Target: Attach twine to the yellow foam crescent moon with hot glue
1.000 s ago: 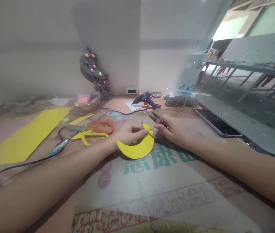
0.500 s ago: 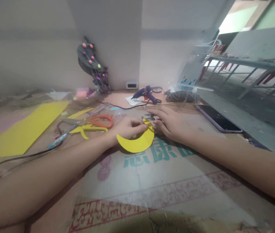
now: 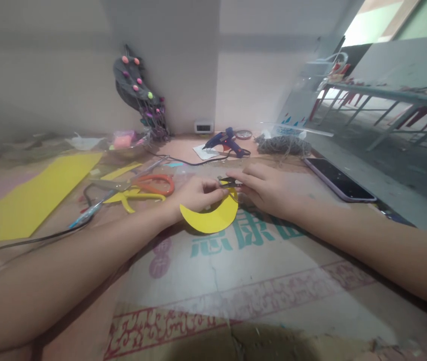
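A yellow crescent cut-out (image 3: 209, 220) is pinched near its upper tip by my left hand (image 3: 200, 194). A thin grey strand, perhaps yarn, shows at that tip beside my fingertips. My right hand (image 3: 264, 186) is closed on small thread snips (image 3: 229, 182), whose dark blades point left and lie at the strand, above the crescent's tip. The blades look nearly together. Most of the snips' handle is hidden by my right fingers. Under both hands lies a printed board (image 3: 213, 271) with green characters and a red border.
Orange-handled scissors (image 3: 156, 184), yellow-handled scissors (image 3: 134, 198) and a yellow sheet (image 3: 40, 195) lie left. Behind stand a blue glue gun (image 3: 224, 142), a small digital clock (image 3: 203, 127) and grey yarn (image 3: 283, 144). A phone (image 3: 339, 179) lies right. A grey crescent with pom-poms (image 3: 130, 82) leans on the wall.
The snips' blades were spread apart and have come together at the strand by the crescent's tip. My left hand still pinches the crescent, and the view has shifted slightly.
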Tool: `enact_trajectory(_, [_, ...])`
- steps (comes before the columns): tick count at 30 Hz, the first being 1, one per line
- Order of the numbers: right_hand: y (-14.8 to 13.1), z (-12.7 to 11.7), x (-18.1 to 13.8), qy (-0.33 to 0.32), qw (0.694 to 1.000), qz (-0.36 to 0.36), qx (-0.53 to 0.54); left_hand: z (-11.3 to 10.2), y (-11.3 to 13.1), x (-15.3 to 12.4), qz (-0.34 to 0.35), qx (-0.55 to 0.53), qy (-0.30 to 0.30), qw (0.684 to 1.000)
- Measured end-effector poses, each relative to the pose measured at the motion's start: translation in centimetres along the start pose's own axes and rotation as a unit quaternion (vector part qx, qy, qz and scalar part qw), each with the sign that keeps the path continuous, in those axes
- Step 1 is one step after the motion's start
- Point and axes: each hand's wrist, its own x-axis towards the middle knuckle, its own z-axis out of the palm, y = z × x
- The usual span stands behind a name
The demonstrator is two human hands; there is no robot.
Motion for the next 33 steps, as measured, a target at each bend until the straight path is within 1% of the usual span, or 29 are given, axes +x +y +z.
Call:
enact_trajectory(7, [0.06, 0.07, -0.12, -0.023, 1.000, 0.006, 0.007, 0.02, -0.19, 0.06, 0.001, 0.005, -0.002, 1.000])
enact_trajectory(13, [0.11, 0.32, -0.23, -0.007, 1.000, 0.015, -0.013, 0.02, 0.18, 0.00, -0.004, 0.002, -0.001, 1.000])
enact_trajectory(16, [-0.07, 0.17, -0.12, -0.011, 1.000, 0.015, -0.018, -0.01, 0.17, -0.01, 0.000, 0.017, 0.000, 1.000])
enact_trajectory(20, [-0.43, -0.08, 0.08, -0.016, 1.000, 0.008, -0.015, 0.01, 0.05, 0.00, 0.004, 0.004, -0.015, 1.000])
enact_trajectory(27, [-0.54, 0.05, -0.06, 0.000, 1.000, 0.010, -0.019, 0.06, 0.20, -0.08, -0.013, 0.007, -0.016, 1.000])
enact_trajectory(33, [-0.69, -0.32, 0.00, -0.025, 0.999, 0.024, -0.009, 0.07, 0.23, -0.12, -0.014, 0.005, -0.015, 1.000])
